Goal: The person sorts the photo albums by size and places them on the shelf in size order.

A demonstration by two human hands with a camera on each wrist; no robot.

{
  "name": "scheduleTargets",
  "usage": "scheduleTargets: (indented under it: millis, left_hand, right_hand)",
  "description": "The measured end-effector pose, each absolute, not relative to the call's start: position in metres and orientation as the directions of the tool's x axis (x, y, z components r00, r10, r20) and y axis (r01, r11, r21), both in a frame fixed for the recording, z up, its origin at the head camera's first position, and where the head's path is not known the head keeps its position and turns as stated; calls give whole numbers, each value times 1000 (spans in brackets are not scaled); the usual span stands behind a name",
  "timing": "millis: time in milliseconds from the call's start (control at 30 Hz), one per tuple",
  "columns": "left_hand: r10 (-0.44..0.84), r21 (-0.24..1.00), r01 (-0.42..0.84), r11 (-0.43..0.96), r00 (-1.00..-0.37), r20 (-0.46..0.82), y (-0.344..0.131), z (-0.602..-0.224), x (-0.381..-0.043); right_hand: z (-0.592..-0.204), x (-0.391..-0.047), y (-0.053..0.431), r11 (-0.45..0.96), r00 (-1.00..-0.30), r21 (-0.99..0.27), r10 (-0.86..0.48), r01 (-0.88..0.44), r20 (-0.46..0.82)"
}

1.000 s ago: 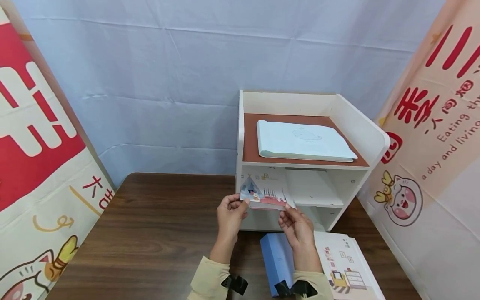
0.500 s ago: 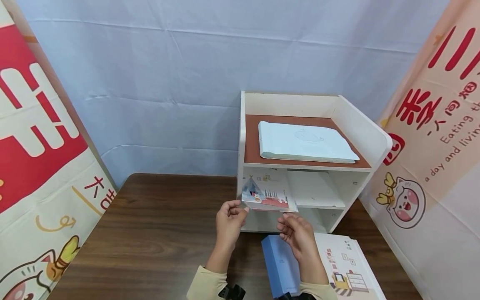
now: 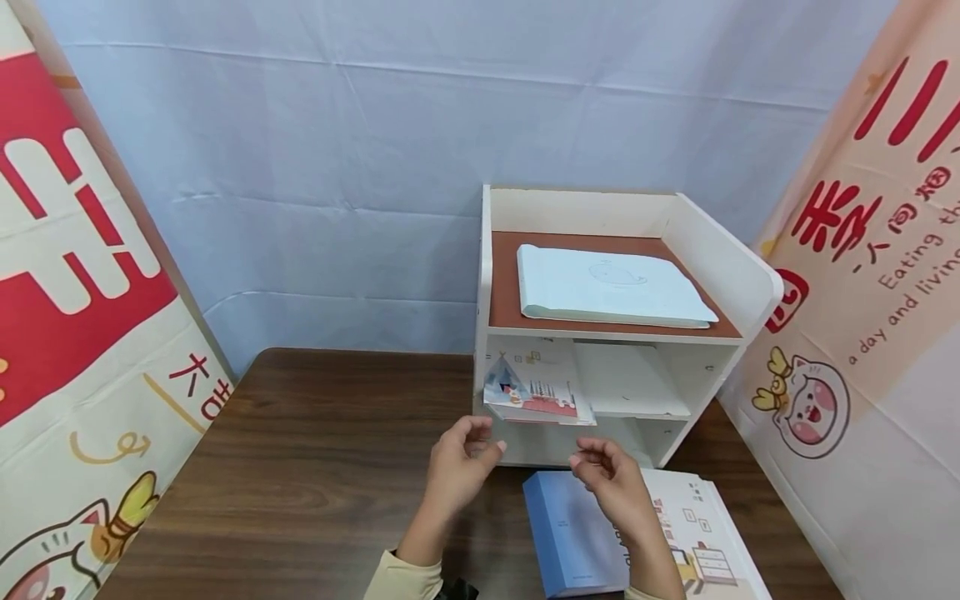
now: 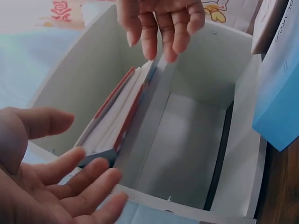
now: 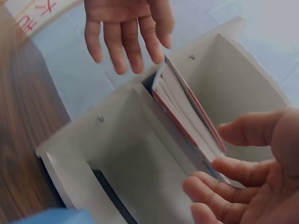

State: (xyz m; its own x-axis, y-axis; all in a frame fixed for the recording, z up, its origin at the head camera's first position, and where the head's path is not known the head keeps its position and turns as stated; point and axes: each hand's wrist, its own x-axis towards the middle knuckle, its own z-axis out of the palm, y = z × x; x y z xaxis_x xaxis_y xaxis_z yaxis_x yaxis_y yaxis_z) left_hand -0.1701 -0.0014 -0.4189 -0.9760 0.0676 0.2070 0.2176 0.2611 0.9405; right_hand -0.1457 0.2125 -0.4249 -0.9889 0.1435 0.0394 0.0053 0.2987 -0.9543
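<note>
A small stack of thin books (image 3: 542, 387) lies on the middle shelf at its left side, the top cover showing a blue tent and a red band. In both wrist views its pages and red-edged covers face the hands. My left hand (image 3: 459, 467) hovers in front of the stack's left corner, fingers loosely bent, holding nothing. To its right, my right hand (image 3: 613, 479) is held above a thick blue book (image 3: 570, 533), also without anything in it. Neither hand touches the stack. Part of the blue book is hidden behind the right forearm.
The white desk shelf (image 3: 720, 271) stands on a dark wooden table (image 3: 300, 467). On its brown top board lies a pale book (image 3: 615, 283) with a whale drawing. Beside the blue book is a white illustrated book (image 3: 705, 533). Printed cloths hang at both sides.
Both hands have let go of the thin books' front edge and drawn back toward the body, the right hand also moving rightward. The stack now rests on the shelf by itself.
</note>
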Motion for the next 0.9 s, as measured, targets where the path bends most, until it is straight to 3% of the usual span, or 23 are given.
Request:
scheduleTargets:
  millis: [267, 533, 900]
  left_hand:
    - [267, 863, 246, 442, -954, 136, -3, -418, -164]
    - [441, 645, 367, 670, -896, 51, 0, -417, -158]
    - [398, 516, 354, 780, -917, 26, 4, -414, -153]
  right_hand:
    - [-417, -136, 225, 504, -998, -864, 45, -9, 36]
    - [-411, -126, 234, 792, -996, -603, -74, -90, 52]
    - [-413, -122, 234, 843, -993, -529, -119, -98, -7]
